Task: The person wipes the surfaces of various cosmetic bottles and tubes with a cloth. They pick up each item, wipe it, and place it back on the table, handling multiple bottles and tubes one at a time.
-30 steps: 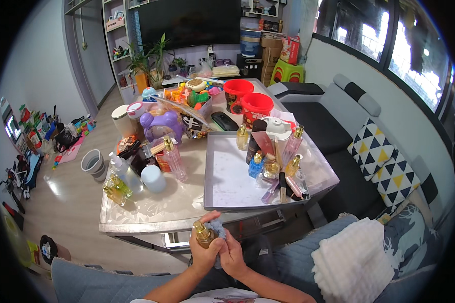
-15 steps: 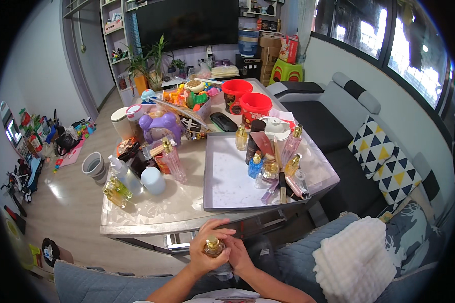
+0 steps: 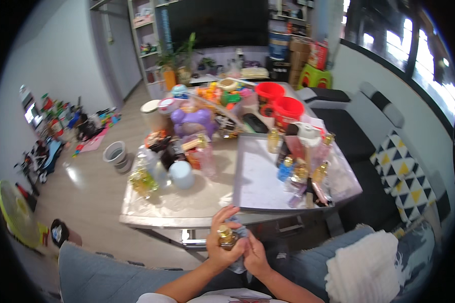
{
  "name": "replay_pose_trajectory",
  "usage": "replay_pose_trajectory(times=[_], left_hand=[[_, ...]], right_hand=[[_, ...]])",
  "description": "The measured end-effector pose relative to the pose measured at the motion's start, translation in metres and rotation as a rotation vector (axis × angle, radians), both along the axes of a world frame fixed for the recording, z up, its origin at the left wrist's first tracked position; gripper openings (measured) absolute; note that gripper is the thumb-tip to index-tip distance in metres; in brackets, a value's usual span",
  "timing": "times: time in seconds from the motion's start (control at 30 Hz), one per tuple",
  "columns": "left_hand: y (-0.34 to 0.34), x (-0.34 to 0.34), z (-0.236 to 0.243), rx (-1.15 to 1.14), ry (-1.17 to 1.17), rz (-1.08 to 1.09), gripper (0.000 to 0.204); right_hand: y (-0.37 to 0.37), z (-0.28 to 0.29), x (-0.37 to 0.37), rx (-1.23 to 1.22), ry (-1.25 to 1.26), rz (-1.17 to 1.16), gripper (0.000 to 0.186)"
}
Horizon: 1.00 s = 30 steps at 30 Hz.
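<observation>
In front of the table's near edge, my left hand (image 3: 218, 252) is wrapped round a small perfume bottle (image 3: 228, 241) with a gold top. The bottle is upright, its lower part hidden by my fingers. My right hand (image 3: 256, 256) is closed on a grey-blue cloth (image 3: 240, 231) pressed against the bottle's side. Beyond my hands lies a shallow grey-rimmed tray (image 3: 258, 194). A blue bottle (image 3: 285, 169), a gold-topped bottle (image 3: 273, 141) and several other perfume bottles and tubes stand or lie in its right part.
Left on the table (image 3: 207, 202) are a white round-lidded jar (image 3: 181, 174), a pink bottle (image 3: 206, 160) and yellow-green bottles (image 3: 143, 183). Farther back are a purple container (image 3: 193, 122), toys and red buckets (image 3: 288, 110). A sofa (image 3: 341, 136) stands right, a fan (image 3: 17, 214) left.
The view has swung left, so the table appears farther right and blurred. More of the cloth shows between my hands; the left hand keeps its hold on the perfume bottle.
</observation>
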<state>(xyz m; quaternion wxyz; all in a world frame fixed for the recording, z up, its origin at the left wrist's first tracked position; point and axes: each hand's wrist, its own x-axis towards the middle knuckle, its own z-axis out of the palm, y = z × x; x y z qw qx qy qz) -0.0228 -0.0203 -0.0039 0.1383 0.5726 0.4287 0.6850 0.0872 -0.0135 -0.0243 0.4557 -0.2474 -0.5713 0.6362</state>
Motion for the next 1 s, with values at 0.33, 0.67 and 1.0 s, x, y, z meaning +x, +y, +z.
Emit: replay_pose_trajectory(times=[0.33,0.67,1.0], left_hand=[[0.002,-0.021,0.002,0.012,0.207,0.089,0.022],[0.013,-0.085,-0.020,-0.033,0.315,0.497,0.029],[0.035,-0.155,-0.048,-0.278,0.058,0.712,0.039]], right_hand=[[0.000,-0.014,-0.015,-0.198,0.001,-0.041,0.032],[-0.004,0.021,-0.010,-0.561,0.242,0.046,0.026],[-0.004,-0.005,0.005,-0.597,0.229,-0.019,0.026]])
